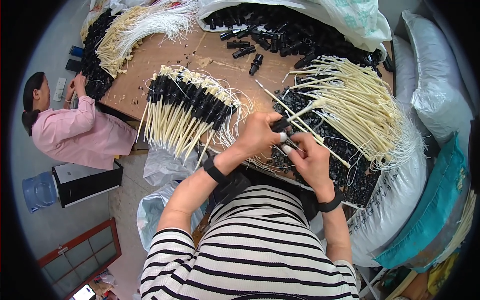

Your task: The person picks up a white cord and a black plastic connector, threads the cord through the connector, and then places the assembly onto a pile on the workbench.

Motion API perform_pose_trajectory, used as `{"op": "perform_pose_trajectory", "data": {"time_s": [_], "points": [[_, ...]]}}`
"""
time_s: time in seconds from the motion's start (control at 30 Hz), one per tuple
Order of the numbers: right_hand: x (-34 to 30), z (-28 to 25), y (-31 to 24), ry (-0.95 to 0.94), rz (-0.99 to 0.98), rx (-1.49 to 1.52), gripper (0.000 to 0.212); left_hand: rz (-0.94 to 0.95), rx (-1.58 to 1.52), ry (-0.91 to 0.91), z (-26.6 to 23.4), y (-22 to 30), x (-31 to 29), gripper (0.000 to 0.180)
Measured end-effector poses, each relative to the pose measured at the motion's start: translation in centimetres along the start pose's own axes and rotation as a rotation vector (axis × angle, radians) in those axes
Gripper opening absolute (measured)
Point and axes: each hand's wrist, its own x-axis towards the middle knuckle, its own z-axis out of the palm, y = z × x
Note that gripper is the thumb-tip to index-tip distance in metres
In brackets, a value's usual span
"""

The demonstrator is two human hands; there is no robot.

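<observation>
My left hand (260, 134) is closed around a black plastic fitting (281, 125), and a cream tube (306, 108) sticks out of it to the upper right. Close beside it, my right hand (311, 159) pinches thumb against fingers at the fitting's near end; thin strands show there, but what exactly it grips is too small to make out. White coverings wrap some fingertips. Under both hands spreads a heap of small black pieces (345, 176). A loose cream tube (300, 122) lies across that heap, just past my hands.
Left of my hands stands a row of black fittings with cream tubes (192, 102). A bundle of cream tubes with white cords (350, 102) lies right. Black fittings spill from a white sack (345, 17) at the back. Stuffed sacks (440, 75) line the right; a co-worker (75, 122) works far left.
</observation>
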Motion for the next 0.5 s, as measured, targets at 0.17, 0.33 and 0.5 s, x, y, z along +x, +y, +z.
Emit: {"op": "perform_pose_trajectory", "data": {"time_s": [0.17, 0.33, 0.5], "points": [[0.3, 0.4, 0.6, 0.103, -0.099, -0.039, 0.015, 0.009, 0.353, -0.045, -1.3, 0.9, -0.7, 0.030], [0.9, 0.4, 0.5, 0.192, -0.113, -0.099, 0.014, 0.206, 0.601, -0.039, -1.9, 0.2, -1.0, 0.033], [0.8, 1.1, 1.1, 0.139, -0.131, -0.071, 0.013, 0.212, 0.608, -0.094, -1.5, 0.9, -1.0, 0.035]]}}
